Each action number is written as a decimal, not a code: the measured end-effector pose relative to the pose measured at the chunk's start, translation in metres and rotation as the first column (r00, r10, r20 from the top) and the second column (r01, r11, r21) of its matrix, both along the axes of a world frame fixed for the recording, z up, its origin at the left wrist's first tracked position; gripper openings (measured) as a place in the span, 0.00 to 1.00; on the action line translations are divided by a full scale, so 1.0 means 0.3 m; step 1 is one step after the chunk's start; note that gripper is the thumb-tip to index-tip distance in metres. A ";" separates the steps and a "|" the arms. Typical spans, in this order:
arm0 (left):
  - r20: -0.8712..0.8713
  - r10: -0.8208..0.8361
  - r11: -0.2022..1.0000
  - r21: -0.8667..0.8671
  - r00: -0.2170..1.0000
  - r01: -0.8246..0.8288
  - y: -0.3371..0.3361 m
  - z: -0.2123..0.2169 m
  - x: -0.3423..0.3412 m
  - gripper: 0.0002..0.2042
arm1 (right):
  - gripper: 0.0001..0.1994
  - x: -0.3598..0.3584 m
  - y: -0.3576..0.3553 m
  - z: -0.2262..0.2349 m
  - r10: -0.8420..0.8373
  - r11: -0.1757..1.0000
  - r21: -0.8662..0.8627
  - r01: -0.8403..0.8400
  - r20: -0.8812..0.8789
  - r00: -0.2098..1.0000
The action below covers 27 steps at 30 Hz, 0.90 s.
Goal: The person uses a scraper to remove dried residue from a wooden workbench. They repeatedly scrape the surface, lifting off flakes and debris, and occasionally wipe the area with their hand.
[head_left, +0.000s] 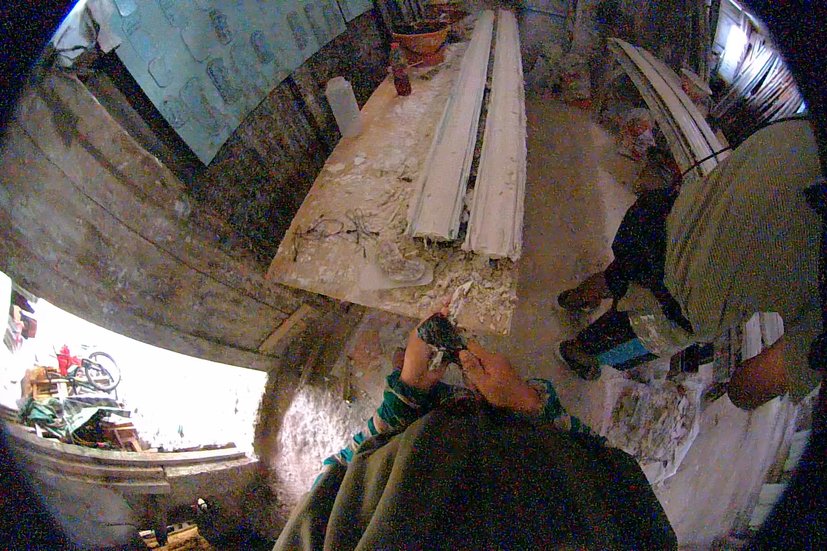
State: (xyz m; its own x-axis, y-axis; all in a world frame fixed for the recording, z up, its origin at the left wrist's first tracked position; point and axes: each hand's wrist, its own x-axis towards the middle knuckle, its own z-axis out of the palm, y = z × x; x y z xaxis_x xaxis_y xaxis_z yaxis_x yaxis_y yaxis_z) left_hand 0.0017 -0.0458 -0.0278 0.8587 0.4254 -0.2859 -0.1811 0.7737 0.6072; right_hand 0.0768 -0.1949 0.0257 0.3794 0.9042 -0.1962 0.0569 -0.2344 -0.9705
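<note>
My left hand grips the dark handle of a small scraping tool, whose pale blade points up toward the near edge of the workbench. My right hand is held right beside it, fingertips touching the tool's handle end. Both hands are close to my chest, just short of the bench. Two long white moulded strips lie side by side lengthwise on the bench, their near ends surrounded by white chips and dust.
Another person in a striped shirt bends over at the right. A white plastic bottle, a dark bottle and an orange bowl stand at the bench's far end. More white strips lean at the far right.
</note>
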 end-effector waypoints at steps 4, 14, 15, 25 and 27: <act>0.113 0.005 0.992 -0.123 0.994 0.009 0.004 -0.033 0.006 0.13 | 0.14 0.007 0.002 -0.010 0.001 0.998 -0.053 -0.022 -0.369 0.929; 0.035 0.012 0.726 0.687 0.999 -0.032 0.002 0.033 -0.018 0.18 | 0.13 0.008 0.008 0.016 -0.025 1.000 0.021 0.021 0.221 0.975; -0.012 0.059 0.448 0.894 0.998 -0.016 0.003 0.034 -0.015 0.18 | 0.13 0.007 0.007 0.025 -0.030 0.999 0.045 0.018 0.271 0.962; 0.114 0.103 0.986 0.116 0.988 -0.116 0.008 0.015 0.021 0.19 | 0.13 0.019 0.009 -0.015 0.039 0.998 -0.037 -0.052 -0.288 0.957; 0.009 0.199 0.977 0.083 0.980 -0.199 0.014 0.072 0.043 0.18 | 0.13 0.039 0.004 -0.063 0.074 0.996 -0.001 -0.085 -0.484 0.872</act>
